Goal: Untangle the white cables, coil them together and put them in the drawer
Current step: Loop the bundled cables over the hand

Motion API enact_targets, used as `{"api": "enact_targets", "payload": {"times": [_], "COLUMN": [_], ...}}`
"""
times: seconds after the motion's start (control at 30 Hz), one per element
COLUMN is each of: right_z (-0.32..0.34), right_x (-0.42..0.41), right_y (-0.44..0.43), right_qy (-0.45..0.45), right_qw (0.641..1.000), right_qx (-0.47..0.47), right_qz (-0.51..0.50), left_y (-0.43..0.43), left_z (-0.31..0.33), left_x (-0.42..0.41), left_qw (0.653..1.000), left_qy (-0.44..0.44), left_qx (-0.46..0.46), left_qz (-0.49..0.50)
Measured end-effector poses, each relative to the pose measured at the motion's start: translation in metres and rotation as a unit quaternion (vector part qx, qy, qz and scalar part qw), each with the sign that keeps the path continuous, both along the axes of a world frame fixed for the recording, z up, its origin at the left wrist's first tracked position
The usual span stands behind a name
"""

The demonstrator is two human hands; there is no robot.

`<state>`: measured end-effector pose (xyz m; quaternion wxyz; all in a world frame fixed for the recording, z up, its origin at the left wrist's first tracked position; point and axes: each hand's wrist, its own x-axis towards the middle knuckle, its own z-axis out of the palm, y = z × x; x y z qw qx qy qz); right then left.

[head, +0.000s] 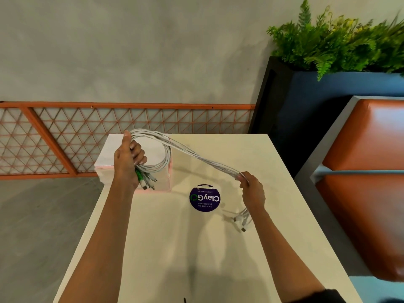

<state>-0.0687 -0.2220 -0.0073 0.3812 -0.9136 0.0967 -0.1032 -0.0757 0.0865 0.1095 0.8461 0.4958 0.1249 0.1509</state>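
Our left hand (pixel 129 158) clamps its grip round the looped white cables (pixel 196 155) above the desk (pixel 175 248), anchoring the coil. Our right hand (pixel 252 190) pinches the loose run taut, probably so the next turn lays neatly.

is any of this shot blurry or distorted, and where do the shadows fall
Head view: the plant at the top right is smeared with blur; the white cables, left hand and right hand are fairly sharp; soft shadows of cables and arms fall on the table; no strong glare; the table's sides splay, likely wide-angle distortion.
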Motion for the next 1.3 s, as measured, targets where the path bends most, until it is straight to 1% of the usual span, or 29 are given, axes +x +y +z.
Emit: {"api": "enact_targets", "payload": {"times": [0.1,0.17,0.2,0.27,0.3,0.4,0.47,0.53,0.63,0.67,0.7,0.73,0.77,0.83,0.93,1.0,1.07,1.17,1.3], "right_z": [0.008,0.018,0.022,0.029,0.03,0.034,0.036,0.036,0.031,0.029,0.026,0.024,0.023,0.022,0.023,0.024,0.024,0.027,0.03], "right_x": [0.0,-0.004,-0.008,-0.014,-0.016,-0.018,-0.018,-0.019,-0.02,-0.021,-0.022,-0.024,-0.026,-0.031,-0.035,-0.036,-0.037,-0.037,-0.036], "right_y": [0.001,-0.001,-0.002,-0.007,-0.01,-0.015,-0.021,-0.029,-0.039,-0.04,-0.04,-0.04,-0.038,-0.035,-0.029,-0.025,-0.024,-0.021,-0.02], "right_qy": [-0.011,0.025,0.063,0.153,0.187,0.237,0.273,0.316,0.368,0.38,0.39,0.393,0.391,0.376,0.345,0.307,0.266,0.228,0.178], "right_qw": [0.996,0.985,0.975,0.941,0.925,0.884,0.84,0.779,0.686,0.666,0.658,0.66,0.669,0.699,0.756,0.806,0.842,0.871,0.909], "right_qx": [0.067,0.123,0.166,0.247,0.267,0.316,0.388,0.453,0.508,0.517,0.518,0.515,0.511,0.509,0.482,0.434,0.389,0.336,0.229], "right_qz": [0.065,0.114,0.136,0.174,0.196,0.249,0.262,0.296,0.369,0.38,0.383,0.381,0.372,0.334,0.278,0.262,0.263,0.276,0.298], "left_y": [0.002,0.007,0.01,0.017,0.019,0.026,0.028,0.03,0.028,0.027,0.024,0.022,0.021,0.019,0.021,0.024,0.025,0.026,0.027], "left_z": [0.001,0.0,-0.001,-0.001,-0.002,-0.003,-0.004,-0.005,-0.007,-0.008,-0.008,-0.008,-0.008,-0.008,-0.009,-0.01,-0.011,-0.011,-0.011], "left_x": [0.001,0.001,0.002,0.003,0.004,0.006,0.006,0.006,0.003,0.003,0.002,0.002,0.002,0.002,0.004,0.005,0.005,0.005,0.004], "left_qw": [1.0,1.0,1.0,1.0,1.0,0.999,0.999,0.998,0.997,0.997,0.996,0.996,0.996,0.996,0.998,0.998,0.999,0.999,0.999], "left_qy": [-0.006,-0.012,-0.015,-0.017,-0.017,-0.016,-0.016,-0.017,-0.019,-0.02,-0.02,-0.018,-0.017,-0.015,-0.011,-0.008,-0.006,-0.005,-0.002], "left_qx": [-0.002,-0.011,-0.015,-0.018,-0.02,-0.031,-0.043,-0.056,-0.071,-0.076,-0.08,-0.083,-0.084,-0.081,-0.064,-0.05,-0.045,-0.038,-0.032], "left_qz": [-0.001,-0.002,-0.003,-0.004,-0.004,-0.003,-0.007,-0.01,-0.016,-0.019,-0.022,-0.024,-0.024,-0.024,-0.02,-0.021,-0.018,-0.008,-0.008]}}
